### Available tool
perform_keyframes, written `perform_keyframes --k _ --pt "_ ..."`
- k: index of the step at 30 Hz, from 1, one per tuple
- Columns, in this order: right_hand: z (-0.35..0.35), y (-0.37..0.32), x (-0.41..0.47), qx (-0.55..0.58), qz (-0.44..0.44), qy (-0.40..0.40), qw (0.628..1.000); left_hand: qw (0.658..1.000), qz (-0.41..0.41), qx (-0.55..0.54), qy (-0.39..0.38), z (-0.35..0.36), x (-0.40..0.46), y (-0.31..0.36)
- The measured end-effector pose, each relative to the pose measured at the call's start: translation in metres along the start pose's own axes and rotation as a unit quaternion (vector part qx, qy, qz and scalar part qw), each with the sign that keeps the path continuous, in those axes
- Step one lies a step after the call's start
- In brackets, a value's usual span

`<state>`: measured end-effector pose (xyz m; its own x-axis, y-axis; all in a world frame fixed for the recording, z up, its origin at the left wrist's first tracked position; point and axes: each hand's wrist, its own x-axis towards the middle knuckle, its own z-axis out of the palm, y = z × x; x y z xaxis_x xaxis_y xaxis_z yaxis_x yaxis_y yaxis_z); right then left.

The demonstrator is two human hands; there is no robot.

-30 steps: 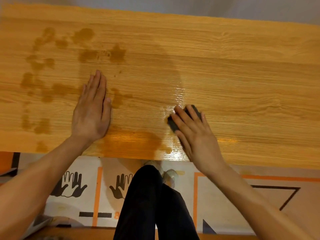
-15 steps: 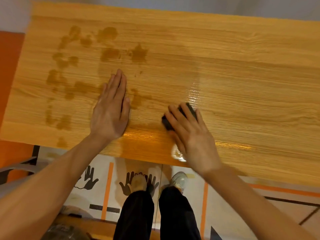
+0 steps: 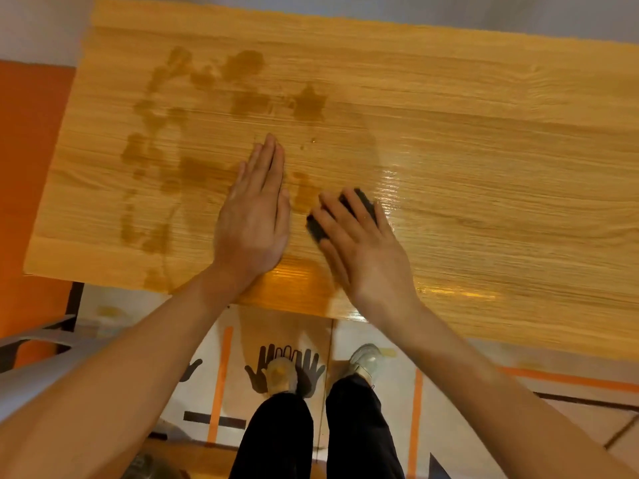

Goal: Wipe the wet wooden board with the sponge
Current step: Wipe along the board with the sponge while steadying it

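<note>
A large light wooden board (image 3: 484, 150) fills the upper view. Dark wet patches (image 3: 242, 74) spread over its left half, and a glossy wet sheen (image 3: 390, 188) lies near the middle. My right hand (image 3: 363, 257) presses a dark sponge (image 3: 364, 205) flat against the board; only the sponge's far edge and left corner show under the fingers. My left hand (image 3: 256, 216) lies flat on the board just left of the sponge, fingers together and holding nothing.
The board's near edge (image 3: 294, 299) runs just past my wrists. Below it are my legs and shoes (image 3: 364, 357) on a floor mat with handprint marks (image 3: 287, 368) and orange lines. An orange surface (image 3: 31, 167) and a grey bar (image 3: 38, 340) sit left.
My right hand slid the sponge leftward across the board, ending close beside my left hand. The view shifted, so the board's left end now shows.
</note>
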<state>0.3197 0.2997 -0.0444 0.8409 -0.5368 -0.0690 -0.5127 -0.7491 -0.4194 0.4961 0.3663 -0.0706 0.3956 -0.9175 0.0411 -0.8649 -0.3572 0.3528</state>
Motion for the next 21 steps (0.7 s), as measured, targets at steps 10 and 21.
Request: perform_keyframes --k 10,21 --pt "0.026 -0.049 -0.013 0.012 0.101 0.056 0.993 1.0 0.004 0.019 0.003 0.0 -0.002 -0.004" --pt "-0.026 0.058 -0.052 -0.016 0.334 0.139 0.932 1.0 0.0 0.008 -0.01 -0.003 0.0 -0.004"
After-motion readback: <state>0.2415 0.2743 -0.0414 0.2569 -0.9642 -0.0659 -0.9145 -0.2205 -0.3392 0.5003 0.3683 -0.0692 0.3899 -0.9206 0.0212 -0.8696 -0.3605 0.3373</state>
